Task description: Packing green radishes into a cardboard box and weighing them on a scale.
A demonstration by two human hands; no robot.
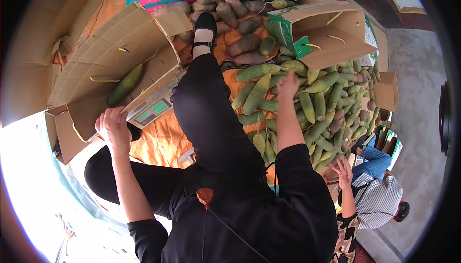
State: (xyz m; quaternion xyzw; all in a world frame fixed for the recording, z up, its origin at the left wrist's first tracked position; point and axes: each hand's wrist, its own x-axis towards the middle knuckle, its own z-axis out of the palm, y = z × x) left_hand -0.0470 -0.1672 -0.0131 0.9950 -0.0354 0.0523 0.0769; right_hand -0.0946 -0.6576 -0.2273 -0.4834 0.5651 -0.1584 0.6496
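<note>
My left hand (114, 127) has its fingers curled over the near edge of an open cardboard box (98, 66). Inside that box lies a single long green radish (126, 84). Against the box's right side shows a scale (152, 111) with lit green displays. My right hand (288, 86) is over the upper left of a big pile of green radishes (319, 104). It looks blurred, and its fingers are partly hidden, so whether they touch a radish cannot be made out.
Darker, soil-covered radishes (244, 45) lie on an orange sheet (161, 135) around my foot. A green-and-brown carton (331, 35) tips open behind the pile. To the right are another person's hand (343, 171) and a person in a striped shirt (382, 200).
</note>
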